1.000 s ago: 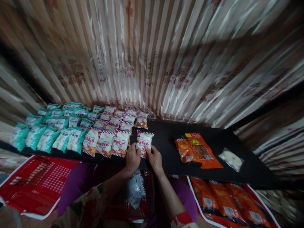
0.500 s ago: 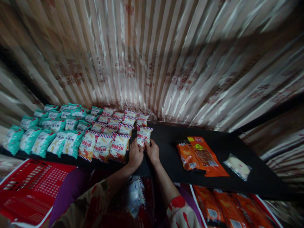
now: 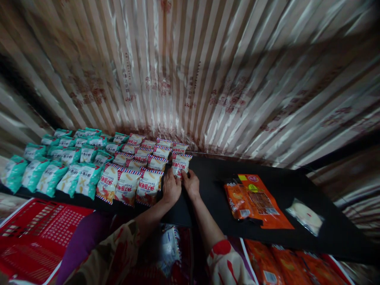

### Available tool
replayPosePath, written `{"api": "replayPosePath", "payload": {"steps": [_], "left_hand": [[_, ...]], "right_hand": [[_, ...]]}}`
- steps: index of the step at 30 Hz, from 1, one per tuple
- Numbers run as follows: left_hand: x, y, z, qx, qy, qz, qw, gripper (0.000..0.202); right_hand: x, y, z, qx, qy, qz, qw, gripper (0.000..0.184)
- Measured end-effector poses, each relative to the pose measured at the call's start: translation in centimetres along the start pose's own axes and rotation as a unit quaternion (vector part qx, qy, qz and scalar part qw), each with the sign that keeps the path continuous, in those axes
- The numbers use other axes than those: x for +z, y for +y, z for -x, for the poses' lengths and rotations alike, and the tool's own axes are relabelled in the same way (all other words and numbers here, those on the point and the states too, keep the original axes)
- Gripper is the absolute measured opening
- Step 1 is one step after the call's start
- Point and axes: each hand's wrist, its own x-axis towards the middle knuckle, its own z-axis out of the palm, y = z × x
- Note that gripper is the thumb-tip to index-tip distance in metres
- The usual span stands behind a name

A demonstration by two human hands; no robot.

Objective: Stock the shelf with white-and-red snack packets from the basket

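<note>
A small snack bag (image 3: 180,163) with a red-and-blue striped edge stands on the black shelf (image 3: 208,190), at the right end of rows of like bags. My left hand (image 3: 172,187) presses its fingers on the bag's lower left side. On its lower right, my right hand (image 3: 191,185) pinches the bag with thumb and fingers. Just left of my left hand, a front row of striped snack bags (image 3: 126,186) leans upright. Parts of both hands' fingertips are hidden from me.
Teal snack bags (image 3: 52,178) fill the shelf's left. Orange packets (image 3: 258,202) and a clear-wrapped round white item (image 3: 305,215) lie on the right. Below are a red basket (image 3: 44,233), a basket of orange packets (image 3: 261,257) and blue-white packaging (image 3: 170,245). Striped sheeting (image 3: 178,79) hangs behind.
Both hands and the held bag have shifted back slightly, toward the row behind. The view has turned a little, so the orange packets appear farther right.
</note>
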Motion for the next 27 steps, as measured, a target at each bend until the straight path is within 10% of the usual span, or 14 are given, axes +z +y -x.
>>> {"api": "replayPosePath", "payload": {"steps": [27], "left_hand": [[-0.5, -0.2, 1.0, 0.076, -0.006, -0.045, 0.996, 0.063]], "right_hand": [[1.2, 0.0, -1.0, -0.013, -0.009, 0.101, 0.995, 0.044]]}}
